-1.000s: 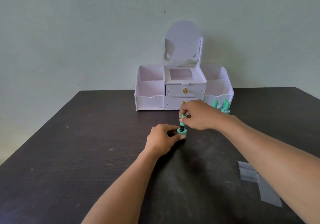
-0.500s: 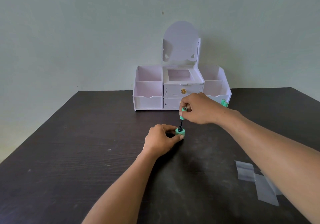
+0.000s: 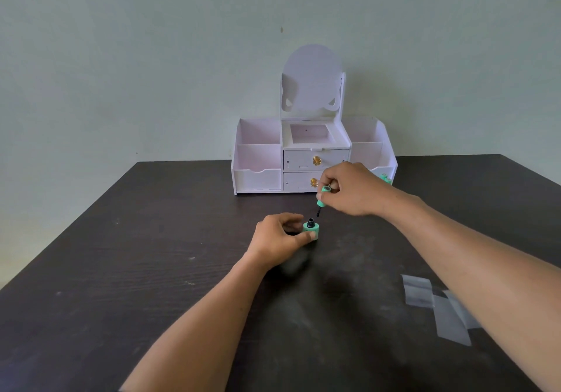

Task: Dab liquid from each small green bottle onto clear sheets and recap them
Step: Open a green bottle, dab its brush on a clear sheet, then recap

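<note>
Head view: my left hand (image 3: 280, 235) pinches the small green bottle (image 3: 311, 230) between thumb and fingers, keeping it upright on the dark table (image 3: 127, 270). Its black neck is open at the top. Just above and a little beyond that hold, my right hand (image 3: 352, 189) grips the green cap (image 3: 323, 196) in its fingertips, tilted, with the thin dark applicator (image 3: 318, 213) hanging from it; its tip is clear of the neck, just above it. Beyond both hands stands a white organiser (image 3: 258, 160) with drawers and open compartments. Another green bottle (image 3: 385, 178) peeks out past my right wrist, at the organiser's right side. The clear sheets (image 3: 437, 309) lie overlapping on the table under my right forearm, well apart from the bottle I am holding.
</note>
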